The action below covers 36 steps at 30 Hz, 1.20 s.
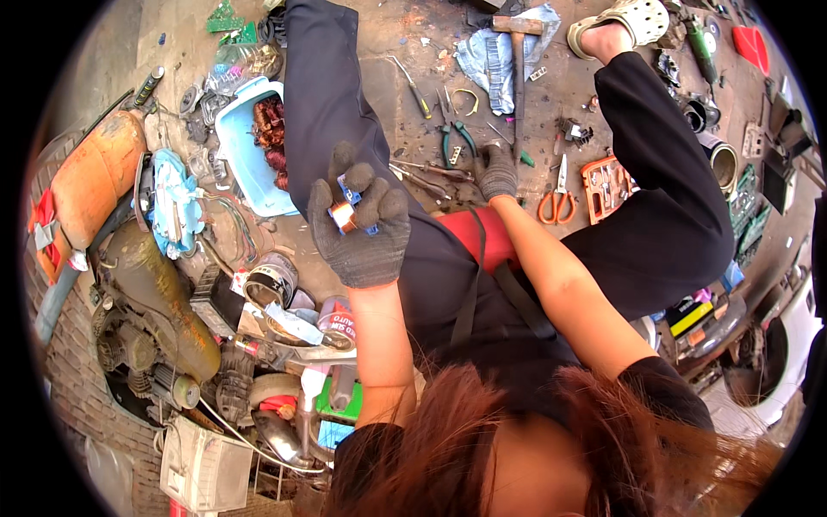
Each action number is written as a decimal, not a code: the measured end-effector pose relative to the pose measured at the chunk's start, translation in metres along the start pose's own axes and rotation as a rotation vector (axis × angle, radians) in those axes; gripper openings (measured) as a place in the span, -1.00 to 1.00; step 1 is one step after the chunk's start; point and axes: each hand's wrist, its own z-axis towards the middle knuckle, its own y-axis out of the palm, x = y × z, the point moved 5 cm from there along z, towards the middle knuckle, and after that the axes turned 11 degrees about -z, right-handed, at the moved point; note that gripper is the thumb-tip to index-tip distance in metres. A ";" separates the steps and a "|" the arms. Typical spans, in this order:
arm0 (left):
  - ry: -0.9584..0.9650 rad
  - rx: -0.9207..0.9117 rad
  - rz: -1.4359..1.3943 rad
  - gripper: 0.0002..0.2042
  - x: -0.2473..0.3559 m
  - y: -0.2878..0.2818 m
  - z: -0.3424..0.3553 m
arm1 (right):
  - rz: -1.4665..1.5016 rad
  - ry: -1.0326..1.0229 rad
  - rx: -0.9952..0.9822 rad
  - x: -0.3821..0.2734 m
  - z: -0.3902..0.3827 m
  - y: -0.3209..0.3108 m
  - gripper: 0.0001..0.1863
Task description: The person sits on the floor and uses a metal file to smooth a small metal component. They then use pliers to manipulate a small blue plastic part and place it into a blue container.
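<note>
My left hand (360, 228), in a dark grey glove, is raised over my left thigh with its fingers curled round a small copper wire coil (343, 215) on a blue frame. On the ground between my legs rests my gloved right hand (497, 177), its fingers closed together. What they hold, if anything, I cannot make out. Beside them lie green-handled pliers (462, 138) and the lower end of a long hammer (519, 86). Screwdriver-like tools with worn handles (444, 171) lie just left of that hand. Orange-handled scissors (558, 200) are to its right.
A light blue tub (237, 138) of copper windings stands left of my left leg. An orange tool case (607, 185) lies by my right knee. A blue cloth (495, 65) is under the hammer. Gas cylinders (159, 297) and scrap parts crowd the left side.
</note>
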 end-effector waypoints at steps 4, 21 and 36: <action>-0.050 0.009 -0.058 -0.57 -0.008 0.000 0.008 | -0.376 -0.127 -0.047 -0.029 0.027 0.007 -0.69; -0.033 -0.056 -0.077 -0.56 -0.033 0.020 -0.027 | 0.514 0.035 -0.369 -0.107 0.000 -0.103 -0.44; 0.008 -0.171 0.180 -0.55 -0.083 0.068 -0.094 | 1.218 -0.460 -0.505 -0.084 -0.187 -0.300 -0.68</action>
